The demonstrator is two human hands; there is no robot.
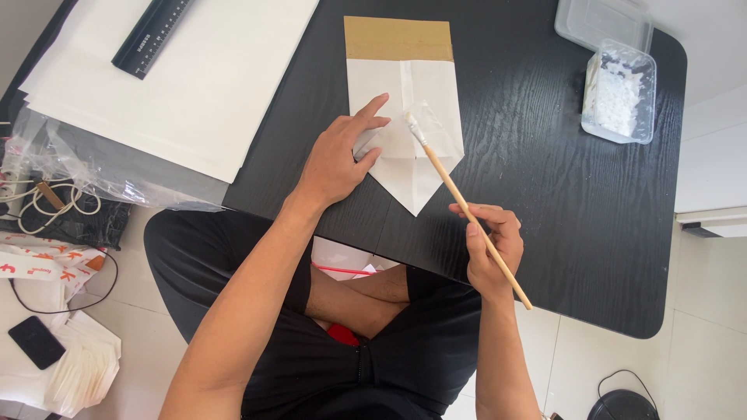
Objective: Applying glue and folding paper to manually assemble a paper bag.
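Observation:
A white paper bag [424, 159] with folded flaps and a brown band at its far end lies on the black table [545, 194]. My left hand [338, 159] rests flat on its left side, fingers spread, pressing the paper down. A long wooden-handled brush [467, 208] is pinched in my right hand [490, 249] near the table's front edge. The brush's white bristle tip touches the middle of the bag, just right of my left fingertips.
A clear plastic tub of white paste [620, 95] and its lid [603, 22] stand at the table's far right. A stack of large white sheets [194, 78] with a black ruler [152, 35] covers the left. Cables, a phone [36, 342] and folded paper bags [82, 365] lie on the floor.

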